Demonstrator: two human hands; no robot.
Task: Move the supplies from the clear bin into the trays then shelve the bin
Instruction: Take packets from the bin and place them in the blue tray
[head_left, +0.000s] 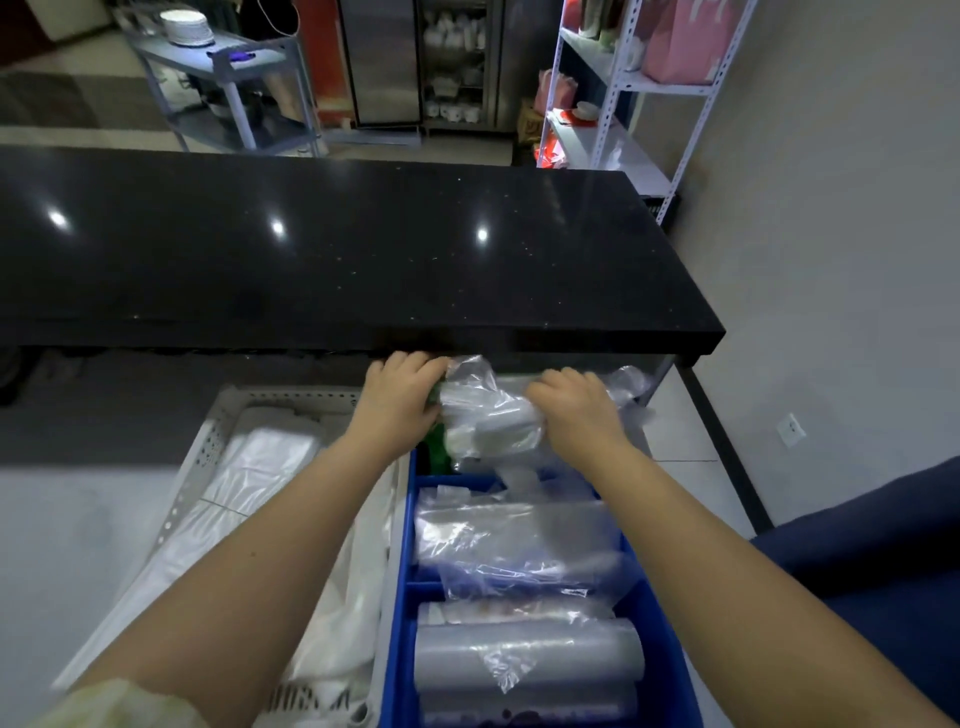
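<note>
both hands clamped on a clear plastic-wrapped bundle (488, 415), left hand (402, 395) and right hand (574, 402) gripping opposite ends, above the far end of the blue tray (397, 597).
best lowered level into the far compartment, loose film tucked in. clear bin not identifiable; bundle's contents, green item (439, 452) and the space under the counter (337, 249) hard to make out.
</note>
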